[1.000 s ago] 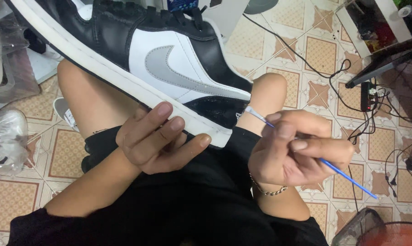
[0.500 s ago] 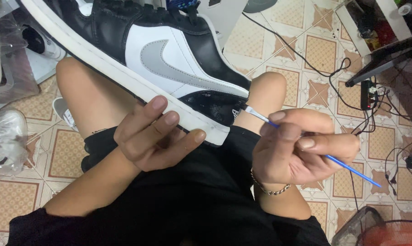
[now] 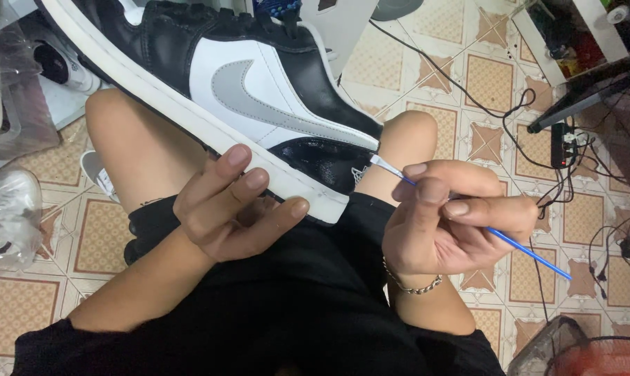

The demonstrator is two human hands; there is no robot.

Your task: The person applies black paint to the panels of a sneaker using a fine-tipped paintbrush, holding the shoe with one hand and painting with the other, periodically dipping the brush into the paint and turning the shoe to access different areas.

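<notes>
Head view: left hand [image 3: 231,205] cups the white sole of a black/white sneaker [image 3: 259,104] w/ grey side mark, resting across the knees. Right hand [image 3: 447,223] pinches a thin blue brush [image 3: 524,249]; tip touches the glossy black heel. Tiled floor [image 3: 489,76] w/ cables far right.

patterned tile floor [image 3: 492,80], black cables [image 3: 468,87] and power strip [image 3: 560,144] lying on it right of the sneaker [image 3: 259,104], bagged white shoe [image 3: 8,216] left of it
</notes>
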